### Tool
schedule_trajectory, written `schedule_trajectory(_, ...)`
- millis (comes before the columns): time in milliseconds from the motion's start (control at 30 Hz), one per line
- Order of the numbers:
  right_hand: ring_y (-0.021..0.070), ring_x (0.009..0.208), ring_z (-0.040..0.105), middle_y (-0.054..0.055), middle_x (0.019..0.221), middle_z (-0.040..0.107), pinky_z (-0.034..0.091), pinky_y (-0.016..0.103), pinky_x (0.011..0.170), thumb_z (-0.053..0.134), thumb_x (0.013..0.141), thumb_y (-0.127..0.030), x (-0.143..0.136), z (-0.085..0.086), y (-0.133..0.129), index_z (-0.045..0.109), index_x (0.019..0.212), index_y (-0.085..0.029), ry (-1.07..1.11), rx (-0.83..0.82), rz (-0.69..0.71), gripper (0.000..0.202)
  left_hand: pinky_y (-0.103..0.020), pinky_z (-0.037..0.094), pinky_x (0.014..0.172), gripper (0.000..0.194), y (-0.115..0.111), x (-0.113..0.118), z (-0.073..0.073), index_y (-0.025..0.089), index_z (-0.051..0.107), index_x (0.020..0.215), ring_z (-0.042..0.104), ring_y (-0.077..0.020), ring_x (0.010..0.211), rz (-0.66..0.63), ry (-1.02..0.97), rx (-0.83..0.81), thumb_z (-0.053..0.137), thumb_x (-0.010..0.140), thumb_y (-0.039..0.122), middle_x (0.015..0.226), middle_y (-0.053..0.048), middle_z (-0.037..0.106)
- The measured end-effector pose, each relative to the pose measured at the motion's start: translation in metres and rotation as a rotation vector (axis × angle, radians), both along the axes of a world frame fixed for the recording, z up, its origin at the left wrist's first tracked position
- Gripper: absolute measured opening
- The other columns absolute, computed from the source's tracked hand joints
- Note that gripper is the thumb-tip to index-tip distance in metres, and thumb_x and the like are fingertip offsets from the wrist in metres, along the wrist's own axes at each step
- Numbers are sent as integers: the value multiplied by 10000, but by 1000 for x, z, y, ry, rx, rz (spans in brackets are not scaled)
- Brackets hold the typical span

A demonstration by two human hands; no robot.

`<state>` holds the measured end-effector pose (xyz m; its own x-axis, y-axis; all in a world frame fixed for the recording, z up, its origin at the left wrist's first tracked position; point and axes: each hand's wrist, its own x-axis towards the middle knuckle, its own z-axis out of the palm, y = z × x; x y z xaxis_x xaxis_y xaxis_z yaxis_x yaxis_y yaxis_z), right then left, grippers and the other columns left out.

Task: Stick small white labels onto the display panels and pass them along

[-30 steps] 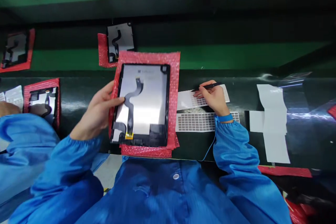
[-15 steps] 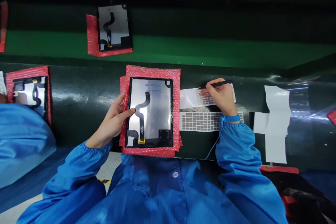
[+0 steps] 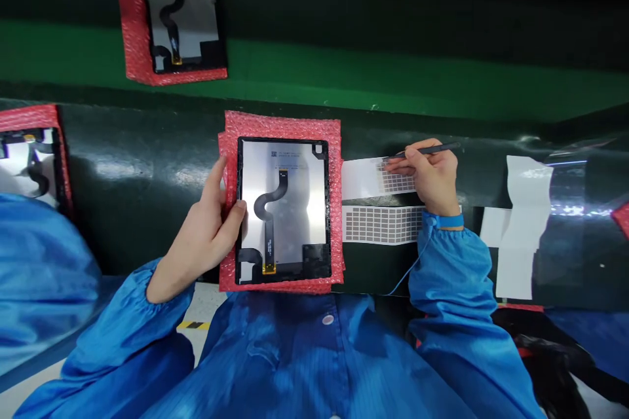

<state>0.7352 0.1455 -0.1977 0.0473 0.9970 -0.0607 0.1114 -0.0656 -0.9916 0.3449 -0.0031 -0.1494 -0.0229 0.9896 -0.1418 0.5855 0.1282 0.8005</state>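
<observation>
A tablet display panel (image 3: 304, 222) lies with its silvery back up, a dark ribbon cable (image 3: 268, 209) curving down it. Under it are several sheets of red bubble wrap (image 3: 282, 123). My left hand (image 3: 201, 229) is at the panel's left edge, thumb against the frame and index finger along the wrap; its other fingers are partly hidden. Pinched in my right hand (image 3: 435, 177) are dark tweezers (image 3: 442, 148), their tip over the upper sheet of small grey stickers (image 3: 361, 178). Below that hand is a second sticker sheet (image 3: 378, 224).
Another panel (image 3: 189, 19) on red wrap stands at the back left. A third panel (image 3: 32, 163) is at the far left, by a co-worker's blue sleeve (image 3: 44, 268). White paper strips (image 3: 523, 222) lie on the right. A blue wrist cord (image 3: 407, 268) hangs from my right wrist.
My left thumb has drawn back from the ribbon cable to the panel's left edge. The right hand keeps the tweezers over the upper sticker sheet. The view has shifted slightly.
</observation>
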Motion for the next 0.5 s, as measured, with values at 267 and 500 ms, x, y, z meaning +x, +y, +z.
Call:
schedule_trajectory(267,198,637,786,-22,743,775,663,323,583,800,856,-498,-59,10,-34,606,935,-271,148,-33,30,309,-457,555,863,540,14,16,15,237,512,1493,655,-326,1031,12,556,390,618,973,338,1106,-134,648)
schedule_trajectory(500,208,658,795,-13,745,770,651,303,530,787,897,-464,-90,11,-59,606,953,-275,193,-74,105,268,-394,583,756,393,17,78,11,82,572,1365,687,-272,959,-554,524,478,496,1056,313,1071,-132,699)
